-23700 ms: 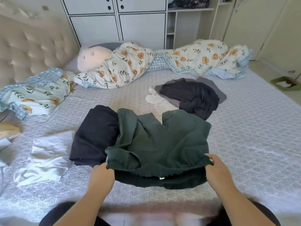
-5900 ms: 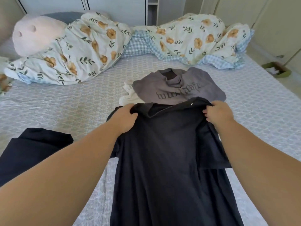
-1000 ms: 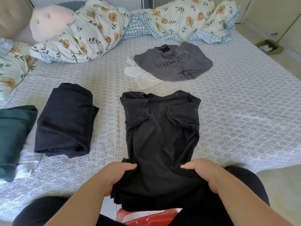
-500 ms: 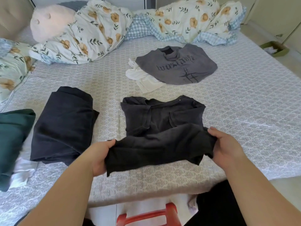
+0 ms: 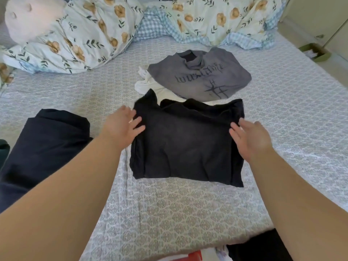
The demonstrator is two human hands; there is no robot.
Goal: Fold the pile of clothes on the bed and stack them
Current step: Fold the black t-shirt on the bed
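so, head view: black shirt (image 5: pixel 186 144) lies folded flat on the bed (image 5: pixel 188 213), btwn both hands. left hand (image 5: pixel 123 127) w/ fingers spread, resting on its left edge; right hand (image 5: pixel 251 137) flat, fingers straight, on the right edge. grey shirt (image 5: pixel 199 76) just behind.

Matt black cloth shirt (image 5: pixel 186 144) on a patterned woven bedsheet (image 5: pixel 169 213)

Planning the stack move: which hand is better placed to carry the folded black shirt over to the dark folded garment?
Left hand, likely: it rests on the black shirt edge facing the dark folded garment.
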